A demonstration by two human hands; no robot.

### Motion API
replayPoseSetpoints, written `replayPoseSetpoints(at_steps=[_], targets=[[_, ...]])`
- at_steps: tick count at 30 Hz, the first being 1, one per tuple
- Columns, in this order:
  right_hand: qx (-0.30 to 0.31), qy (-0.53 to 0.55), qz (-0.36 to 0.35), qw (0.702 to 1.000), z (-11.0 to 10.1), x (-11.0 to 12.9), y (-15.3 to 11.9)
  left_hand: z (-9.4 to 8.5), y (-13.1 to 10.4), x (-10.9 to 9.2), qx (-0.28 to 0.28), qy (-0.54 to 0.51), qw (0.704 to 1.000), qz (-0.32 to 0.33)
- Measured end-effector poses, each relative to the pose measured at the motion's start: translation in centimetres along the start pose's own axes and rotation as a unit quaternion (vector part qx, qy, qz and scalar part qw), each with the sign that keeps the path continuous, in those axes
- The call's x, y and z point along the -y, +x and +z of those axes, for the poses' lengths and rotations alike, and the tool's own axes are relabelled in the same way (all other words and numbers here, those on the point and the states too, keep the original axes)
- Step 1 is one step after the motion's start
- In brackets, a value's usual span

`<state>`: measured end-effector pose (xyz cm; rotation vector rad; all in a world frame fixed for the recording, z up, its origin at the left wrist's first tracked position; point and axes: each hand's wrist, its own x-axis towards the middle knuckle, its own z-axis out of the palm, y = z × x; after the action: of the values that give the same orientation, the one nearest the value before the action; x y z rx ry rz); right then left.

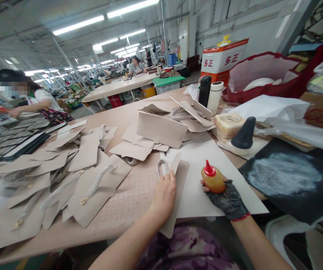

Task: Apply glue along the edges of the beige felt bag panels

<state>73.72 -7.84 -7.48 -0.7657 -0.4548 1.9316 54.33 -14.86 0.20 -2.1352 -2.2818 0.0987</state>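
My left hand [165, 193] presses down on a beige leather panel [178, 180] with a wrapped handle [161, 167], lying at the table's near edge. My right hand [227, 198], in a dark fingerless glove, grips a small amber glue bottle with a red tip [212, 179], held upright just right of the panel. Both rest over a white sheet [206, 157] on the table [127, 202].
Several beige panels with handles [94, 187] are spread to the left; more pieces [161, 129] are piled behind. A black cone [244, 133], two flasks [209, 93], a red bag [263, 75] and a dark board [288, 180] sit right. A person [34, 99] works at far left.
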Motion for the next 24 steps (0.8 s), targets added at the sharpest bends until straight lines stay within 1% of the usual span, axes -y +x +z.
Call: replayPoseSetpoints(at_steps=[2,5,7,10,12,14,16,19,22,24], targets=[[0.007,0.005,-0.002,1.0,-0.1,0.0,0.0,0.2,0.0,-0.3,0.0,0.006,1.0,0.005],[0.02,0.025,0.013,0.999,-0.1,0.1,-0.2,0.7,0.1,-0.7,-0.007,0.028,1.0,0.006],[0.027,0.036,0.024,0.999,-0.1,0.3,-0.3,1.5,0.0,-1.1,-0.015,0.054,0.998,0.014],[0.03,0.048,0.035,0.998,-0.1,0.4,-0.4,3.1,-0.2,-2.1,-0.024,0.08,0.996,0.044],[0.028,0.065,0.041,0.997,-0.2,0.4,-0.4,4.2,-0.4,-2.7,-0.006,0.077,0.996,0.054],[0.028,0.08,0.042,0.996,-0.3,0.2,-0.3,4.8,-0.4,-2.9,0.021,0.055,0.997,0.052],[0.032,0.086,0.037,0.995,-0.3,0.1,-0.4,4.8,-0.2,-2.8,0.046,0.019,0.998,0.048],[0.03,0.089,0.036,0.995,-0.2,0.0,-0.5,3.7,0.6,-1.5,0.084,-0.062,0.993,0.049],[0.021,0.089,0.041,0.995,-0.1,0.0,-0.7,2.5,1.6,0.3,0.109,-0.17,0.979,0.031],[0.014,0.088,0.05,0.995,-0.1,0.1,-0.7,2.4,1.9,1.0,0.111,-0.239,0.965,0.017]])
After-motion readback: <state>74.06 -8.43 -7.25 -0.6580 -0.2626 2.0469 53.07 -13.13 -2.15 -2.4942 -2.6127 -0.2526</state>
